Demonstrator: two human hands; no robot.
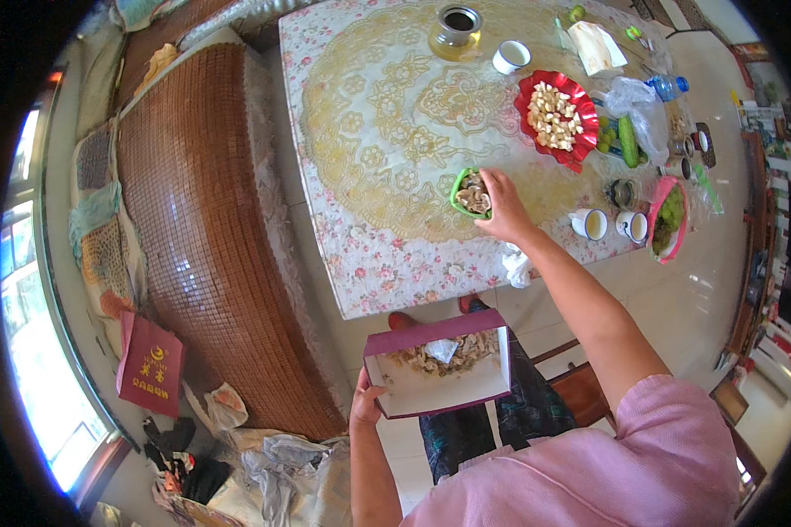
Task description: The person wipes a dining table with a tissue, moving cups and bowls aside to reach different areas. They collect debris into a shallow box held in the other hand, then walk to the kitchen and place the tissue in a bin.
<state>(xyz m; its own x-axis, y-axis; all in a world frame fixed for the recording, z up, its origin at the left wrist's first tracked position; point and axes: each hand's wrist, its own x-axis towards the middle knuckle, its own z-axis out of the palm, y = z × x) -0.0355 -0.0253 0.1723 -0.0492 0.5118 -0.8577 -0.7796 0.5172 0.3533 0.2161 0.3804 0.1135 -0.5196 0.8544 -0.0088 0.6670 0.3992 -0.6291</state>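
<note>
My left hand (367,403) grips the near left corner of a purple cardboard box (445,398) with a white inside. The box is tilted in front of my legs, below the table edge. Brown shell-like scraps (478,349) and a crumpled white tissue (441,350) lie along its far side. Over the table, my right hand (504,209) is closed on the right rim of a small green bowl (457,192). Brown pieces (474,196), perhaps shells, fill that bowl. Whether the bowl touches the tablecloth (395,273) is hard to tell.
A red scalloped dish (524,105) of pale pieces lies beyond my right hand. White mugs (589,224), a pink basket of grapes (667,221), a cucumber (628,141) and a glass jar (455,33) share the table. Crumpled tissue (517,265) hangs at the near edge. A mat-covered sofa (204,217) stands left.
</note>
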